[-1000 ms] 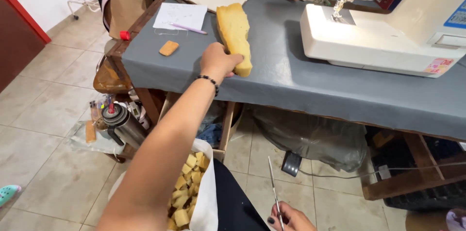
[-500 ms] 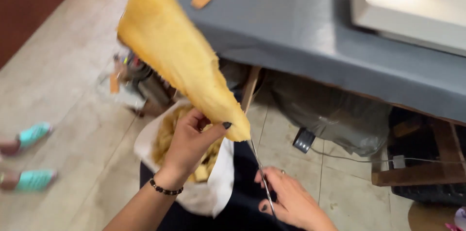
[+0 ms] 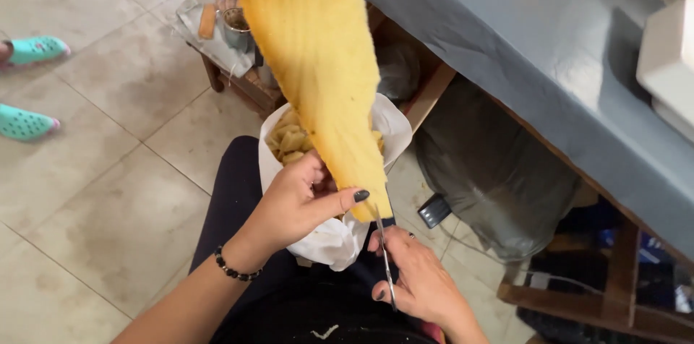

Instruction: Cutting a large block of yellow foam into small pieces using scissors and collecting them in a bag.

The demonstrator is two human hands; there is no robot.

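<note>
My left hand (image 3: 300, 203) grips the lower end of a long yellow foam slab (image 3: 322, 62), which stands up and away from me above my lap. My right hand (image 3: 419, 279) holds thin metal scissors (image 3: 383, 254) just under the slab's bottom corner, blades pointing up at it. On my lap sits a white bag (image 3: 332, 239) with several small yellow foam pieces (image 3: 289, 140) inside, directly behind the slab.
A table with a grey cover (image 3: 535, 48) runs along the right, with a white sewing machine (image 3: 669, 69) on it. A low wooden stool with metal flasks (image 3: 231, 22) stands on the tiled floor. Another person's feet in turquoise shoes (image 3: 29, 84) are at the left.
My left hand picked the foam slab off the table and brought it down over the bag on my lap. My right hand raised the scissors to its bottom edge.
</note>
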